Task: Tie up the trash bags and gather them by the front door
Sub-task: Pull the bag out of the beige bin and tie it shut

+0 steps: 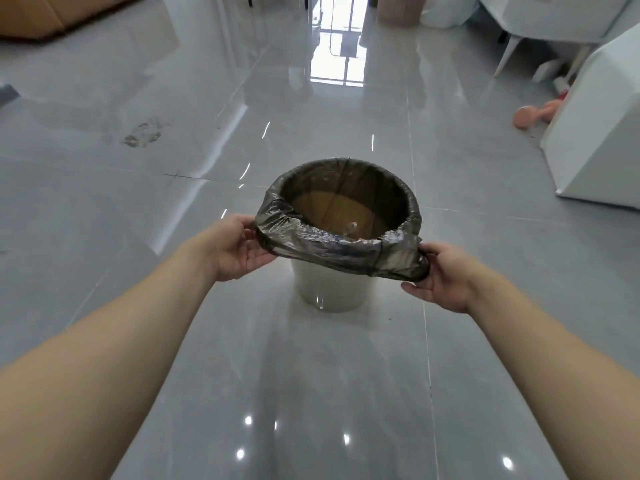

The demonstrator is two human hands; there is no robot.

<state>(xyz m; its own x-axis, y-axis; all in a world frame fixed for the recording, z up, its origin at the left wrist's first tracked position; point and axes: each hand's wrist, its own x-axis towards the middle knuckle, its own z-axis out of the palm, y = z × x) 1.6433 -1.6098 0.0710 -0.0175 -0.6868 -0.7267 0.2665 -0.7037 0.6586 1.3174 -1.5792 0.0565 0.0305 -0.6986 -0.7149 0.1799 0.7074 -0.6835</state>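
Trash bag (332,245) lining white bin (330,289), bin upright on grey tiled floor (138,271), mid-room

Left hand (239,249) pinches the bag's folded-over edge at the bin's left side; right hand (440,275) grips a bunched fold at the right side. Near rim section pulled off the bin; far rim seated. Brownish contents inside, not identifiable
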